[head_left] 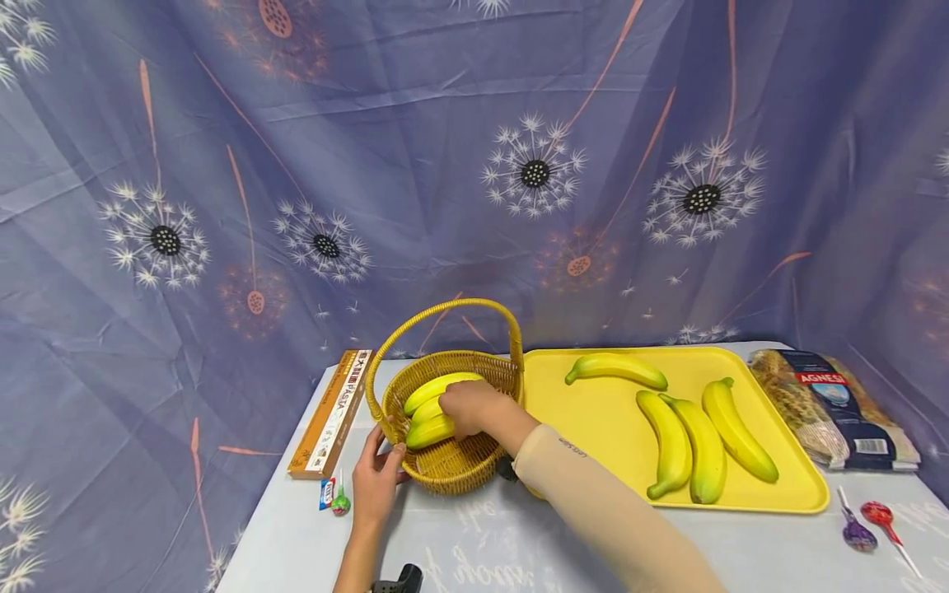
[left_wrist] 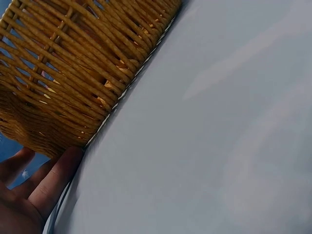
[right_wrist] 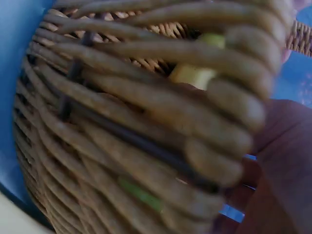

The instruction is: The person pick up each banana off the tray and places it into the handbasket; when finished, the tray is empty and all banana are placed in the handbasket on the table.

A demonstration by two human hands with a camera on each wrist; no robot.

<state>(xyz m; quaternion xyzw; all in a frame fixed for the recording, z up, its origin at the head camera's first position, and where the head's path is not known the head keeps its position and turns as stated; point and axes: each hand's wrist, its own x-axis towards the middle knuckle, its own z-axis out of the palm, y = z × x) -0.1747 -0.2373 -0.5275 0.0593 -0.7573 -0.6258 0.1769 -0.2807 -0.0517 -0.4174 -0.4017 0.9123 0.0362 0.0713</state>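
A wicker basket [head_left: 452, 482] with a tall arched handle [head_left: 445, 306] stands on the table. My left hand [head_left: 376, 478] holds its near left side by the handle's foot, thumb at the rim. In the left wrist view, the fingers [left_wrist: 53, 180] touch the woven wall low down. Over the basket's right side reaches my right hand [head_left: 470, 406], its curled fingers gripping a banana [head_left: 430, 432] inside. Beside it lie two more bananas, one of them along the back [head_left: 437, 389]. The basket wall [right_wrist: 146, 97] hides most of the right fingers in the right wrist view.
Right of the basket lies a yellow tray [head_left: 578, 428] with several bananas [head_left: 704, 449]. A pasta bag [head_left: 830, 412] sits beyond it, lollipops [head_left: 860, 535] in front. Left are a long pasta box [head_left: 334, 416], a green lollipop [head_left: 340, 502] and a small blue packet [head_left: 327, 494].
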